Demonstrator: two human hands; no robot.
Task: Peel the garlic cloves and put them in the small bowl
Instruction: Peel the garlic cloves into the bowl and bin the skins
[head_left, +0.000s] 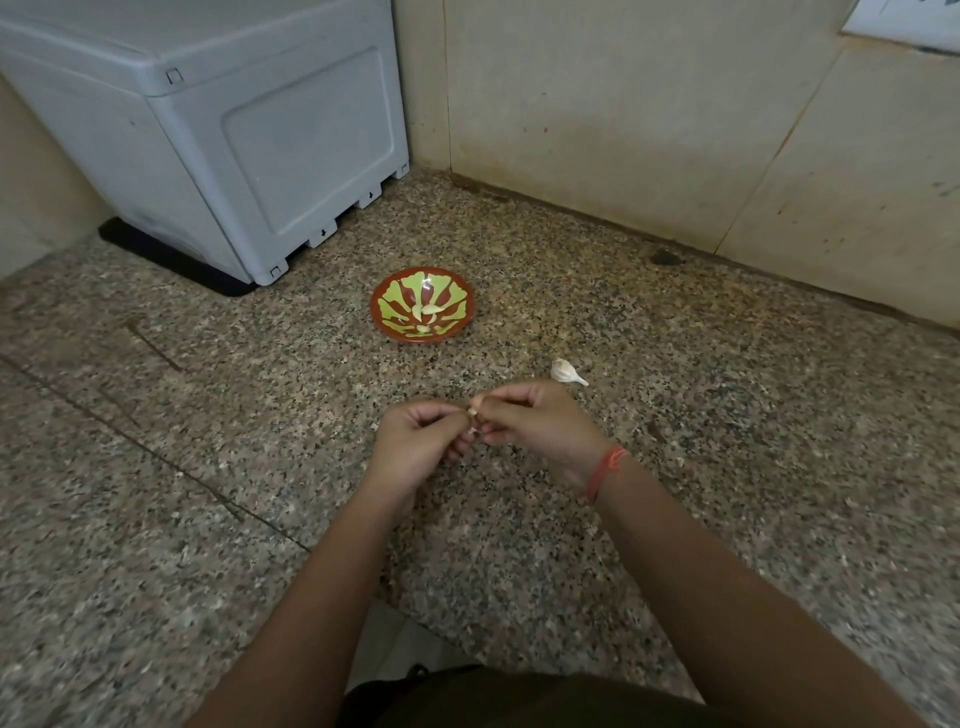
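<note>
So on my feed both hands are up close together over the speckled stone worktop (727, 415), fingertips meeting in the middle. The left hand (415, 441) and the right hand (535, 421) are both curled in and pinching one little garlic clove (474, 413) between them. Only a pale bit of it pokes out between the fingers, so I can't tell how much skin is on it.

The small bowl (375, 307), red with green splashes, sits on the worktop straight out past the hands, well apart from them. A few peeled cloves (428, 312) are lying in the bottom of it. Just beyond the right hand and a bit to its right there's a garlic chunk (563, 370) with its skin on. A red thread (605, 467) is tied round the right wrist. A grey plastic appliance (234, 130) sits way out past the left hand.
</note>
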